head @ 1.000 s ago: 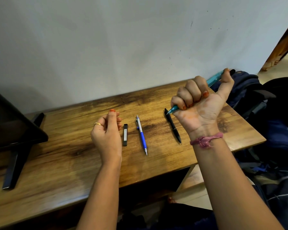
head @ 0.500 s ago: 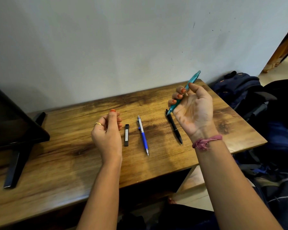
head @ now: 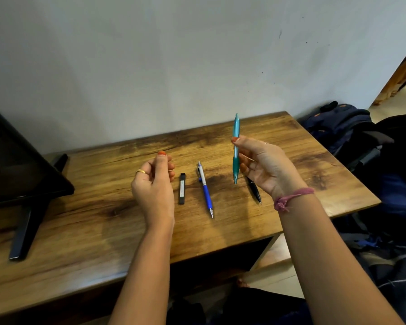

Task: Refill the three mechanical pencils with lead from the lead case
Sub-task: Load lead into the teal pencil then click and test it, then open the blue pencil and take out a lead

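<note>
My right hand point(head: 265, 167) pinches a teal mechanical pencil point(head: 235, 148) between thumb and fingertips, holding it nearly upright above the wooden table point(head: 80, 226) with its tip down. My left hand point(head: 154, 184) hovers over the table with thumb pressed to curled fingers. A thin sliver, seemingly a lead, pokes out at its fingertips. The black lead case point(head: 182, 188) lies just right of that hand. A blue and silver pencil point(head: 205, 190) lies beside the case. A black pencil point(head: 254, 190) lies partly hidden under my right hand.
A black monitor on a stand point(head: 24, 188) occupies the table's left end. Dark backpacks point(head: 342, 127) sit on the floor to the right of the table. A white wall rises behind the table's far edge.
My right hand has opened from a fist with the thumb on the pencil's end, turned palm inward and swung the teal pencil from slanted to nearly upright, moving left. My left hand stayed put.
</note>
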`<state>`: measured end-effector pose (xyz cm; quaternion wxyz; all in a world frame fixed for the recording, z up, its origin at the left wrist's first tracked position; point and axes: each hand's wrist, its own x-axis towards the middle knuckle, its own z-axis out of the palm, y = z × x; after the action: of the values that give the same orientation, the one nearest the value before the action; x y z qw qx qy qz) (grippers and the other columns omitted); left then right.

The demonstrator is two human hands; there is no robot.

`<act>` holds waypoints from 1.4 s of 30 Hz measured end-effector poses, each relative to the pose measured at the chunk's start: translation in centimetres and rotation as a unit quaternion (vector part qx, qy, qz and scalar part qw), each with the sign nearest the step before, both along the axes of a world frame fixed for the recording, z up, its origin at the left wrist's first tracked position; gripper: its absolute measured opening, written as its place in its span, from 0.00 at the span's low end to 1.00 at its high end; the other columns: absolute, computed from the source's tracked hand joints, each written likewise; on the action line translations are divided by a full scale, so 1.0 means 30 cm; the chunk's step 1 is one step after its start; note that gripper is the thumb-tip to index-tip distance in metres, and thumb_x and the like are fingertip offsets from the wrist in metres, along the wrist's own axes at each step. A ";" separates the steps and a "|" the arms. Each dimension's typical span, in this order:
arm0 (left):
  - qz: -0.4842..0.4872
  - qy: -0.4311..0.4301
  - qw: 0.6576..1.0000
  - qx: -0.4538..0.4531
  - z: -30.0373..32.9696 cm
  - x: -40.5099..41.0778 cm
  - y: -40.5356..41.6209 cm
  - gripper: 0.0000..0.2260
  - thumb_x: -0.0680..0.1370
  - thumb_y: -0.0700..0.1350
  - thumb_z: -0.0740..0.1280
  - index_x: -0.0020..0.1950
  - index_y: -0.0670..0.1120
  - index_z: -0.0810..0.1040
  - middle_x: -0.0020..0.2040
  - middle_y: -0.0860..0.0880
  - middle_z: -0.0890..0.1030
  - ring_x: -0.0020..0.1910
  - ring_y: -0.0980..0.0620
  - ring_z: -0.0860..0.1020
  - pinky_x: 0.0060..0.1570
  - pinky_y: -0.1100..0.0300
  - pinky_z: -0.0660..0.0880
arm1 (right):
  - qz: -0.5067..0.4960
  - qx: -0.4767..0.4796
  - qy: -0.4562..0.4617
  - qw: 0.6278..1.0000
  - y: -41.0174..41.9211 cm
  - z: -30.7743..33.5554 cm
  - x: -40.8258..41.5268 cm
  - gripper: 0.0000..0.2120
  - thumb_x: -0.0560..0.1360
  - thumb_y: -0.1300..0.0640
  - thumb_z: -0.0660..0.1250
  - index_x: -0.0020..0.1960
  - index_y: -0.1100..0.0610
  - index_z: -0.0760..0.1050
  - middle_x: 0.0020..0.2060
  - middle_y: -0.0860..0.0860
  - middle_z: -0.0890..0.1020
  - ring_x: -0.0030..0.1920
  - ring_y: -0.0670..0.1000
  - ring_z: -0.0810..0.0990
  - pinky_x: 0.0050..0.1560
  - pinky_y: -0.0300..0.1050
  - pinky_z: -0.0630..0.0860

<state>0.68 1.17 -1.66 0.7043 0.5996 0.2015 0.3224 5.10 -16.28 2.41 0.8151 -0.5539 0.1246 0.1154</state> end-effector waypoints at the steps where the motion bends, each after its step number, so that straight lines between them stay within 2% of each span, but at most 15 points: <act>1: 0.000 -0.001 1.000 -0.002 0.000 0.001 0.001 0.08 0.79 0.46 0.67 0.40 0.50 0.81 0.32 0.58 0.82 0.34 0.63 0.77 0.37 0.68 0.76 | 0.009 -0.053 -0.009 0.999 0.002 -0.006 0.002 0.05 0.70 0.61 0.74 0.45 0.57 0.81 0.34 0.48 0.83 0.34 0.45 0.78 0.32 0.35 0.76; 3: -0.002 -0.003 1.000 -0.002 0.000 0.003 0.002 0.08 0.79 0.46 0.67 0.40 0.50 0.81 0.32 0.58 0.82 0.34 0.63 0.77 0.37 0.67 0.75 | 0.029 -0.209 -0.037 0.977 0.003 -0.022 0.007 0.05 0.69 0.60 0.75 0.44 0.56 0.81 0.38 0.49 0.84 0.36 0.45 0.79 0.35 0.35 0.78; 6: -0.001 -0.005 1.000 0.003 -0.002 0.002 0.006 0.08 0.79 0.47 0.67 0.40 0.50 0.81 0.32 0.57 0.81 0.34 0.63 0.77 0.37 0.67 0.75 | 0.044 -0.433 -0.065 0.898 0.010 -0.050 0.018 0.06 0.68 0.56 0.77 0.43 0.54 0.81 0.40 0.50 0.83 0.41 0.47 0.82 0.43 0.43 0.82; 9: -0.002 -0.005 1.000 0.002 -0.005 0.004 0.009 0.08 0.79 0.47 0.67 0.41 0.50 0.82 0.32 0.58 0.82 0.34 0.63 0.77 0.37 0.68 0.75 | 0.058 -0.532 -0.060 0.842 0.018 -0.077 0.023 0.08 0.68 0.53 0.78 0.45 0.54 0.83 0.40 0.52 0.84 0.43 0.49 0.82 0.48 0.48 0.82; 11: 0.000 -0.003 1.000 0.000 -0.004 0.006 0.009 0.08 0.79 0.47 0.67 0.41 0.50 0.81 0.32 0.58 0.82 0.34 0.63 0.77 0.37 0.68 0.75 | 0.057 -0.565 -0.068 0.820 0.024 -0.089 0.023 0.09 0.68 0.53 0.77 0.46 0.55 0.84 0.42 0.52 0.84 0.43 0.49 0.81 0.45 0.45 0.79; 13: 0.001 -0.003 1.000 -0.003 -0.004 0.006 0.008 0.08 0.79 0.46 0.67 0.40 0.50 0.81 0.33 0.58 0.82 0.33 0.63 0.77 0.36 0.68 0.75 | 0.048 -0.586 -0.069 0.806 0.032 -0.095 0.018 0.10 0.68 0.52 0.77 0.47 0.55 0.84 0.43 0.52 0.83 0.41 0.48 0.77 0.40 0.41 0.72; 15: 0.002 -0.002 1.000 -0.002 -0.004 0.003 0.008 0.08 0.78 0.47 0.67 0.40 0.51 0.81 0.33 0.58 0.82 0.34 0.63 0.77 0.37 0.68 0.75 | 0.038 -0.590 -0.065 0.804 0.040 -0.101 0.018 0.10 0.69 0.52 0.77 0.47 0.56 0.84 0.43 0.53 0.83 0.40 0.49 0.75 0.40 0.40 0.69; 21: 0.001 0.001 1.000 -0.001 -0.001 0.003 0.004 0.09 0.79 0.47 0.67 0.39 0.52 0.82 0.32 0.58 0.82 0.33 0.63 0.77 0.36 0.68 0.75 | 0.043 -0.609 -0.074 0.788 0.056 -0.113 0.025 0.12 0.71 0.53 0.75 0.51 0.58 0.83 0.48 0.55 0.83 0.43 0.50 0.76 0.41 0.41 0.72; 26: 0.000 0.001 1.000 0.003 0.000 0.003 0.004 0.09 0.79 0.47 0.67 0.39 0.52 0.82 0.32 0.58 0.82 0.33 0.64 0.77 0.35 0.68 0.75 | 0.047 -0.635 -0.085 0.767 0.056 -0.117 0.024 0.14 0.72 0.53 0.74 0.54 0.59 0.81 0.50 0.57 0.82 0.50 0.55 0.81 0.47 0.45 0.77; 31: 0.000 0.002 1.000 -0.002 -0.002 -0.001 0.004 0.08 0.79 0.47 0.67 0.40 0.52 0.81 0.33 0.58 0.82 0.34 0.63 0.78 0.36 0.68 0.75 | 0.025 -0.645 -0.117 0.755 0.056 -0.096 0.012 0.13 0.73 0.53 0.73 0.53 0.60 0.81 0.47 0.57 0.83 0.48 0.55 0.82 0.47 0.48 0.81; 33: 0.000 0.001 1.000 -0.004 -0.002 0.001 0.002 0.08 0.79 0.47 0.67 0.40 0.51 0.81 0.33 0.57 0.82 0.34 0.63 0.77 0.36 0.68 0.75 | -0.006 -0.629 -0.141 0.764 0.058 -0.077 0.012 0.11 0.74 0.54 0.72 0.50 0.60 0.82 0.45 0.56 0.84 0.46 0.54 0.83 0.44 0.44 0.80; 35: 0.000 0.000 1.000 -0.005 -0.001 0.003 0.001 0.08 0.79 0.46 0.67 0.41 0.51 0.81 0.33 0.57 0.82 0.34 0.63 0.77 0.36 0.68 0.75 | -0.016 -0.607 -0.158 0.779 0.074 -0.056 0.008 0.07 0.74 0.55 0.72 0.48 0.59 0.83 0.43 0.55 0.84 0.44 0.52 0.82 0.39 0.38 0.75; 39: 0.000 -0.005 1.000 -0.003 -0.002 0.003 0.006 0.08 0.79 0.46 0.67 0.41 0.51 0.81 0.33 0.58 0.82 0.33 0.63 0.77 0.35 0.68 0.75 | 0.031 -0.584 -0.164 0.794 0.134 -0.058 -0.015 0.08 0.73 0.54 0.73 0.47 0.58 0.83 0.39 0.52 0.83 0.40 0.49 0.81 0.37 0.37 0.76; 42: 0.003 -0.008 1.000 0.001 -0.004 0.002 0.012 0.08 0.79 0.46 0.67 0.40 0.51 0.81 0.33 0.58 0.82 0.33 0.63 0.77 0.36 0.68 0.76 | 0.079 -0.612 -0.164 0.770 0.177 -0.088 -0.031 0.12 0.73 0.51 0.73 0.47 0.61 0.81 0.42 0.54 0.83 0.42 0.52 0.82 0.41 0.43 0.81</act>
<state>0.74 1.53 -1.79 0.7044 0.5967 0.1975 0.3298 4.16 -10.97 -0.24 0.3001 -0.9537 -0.0112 -0.0135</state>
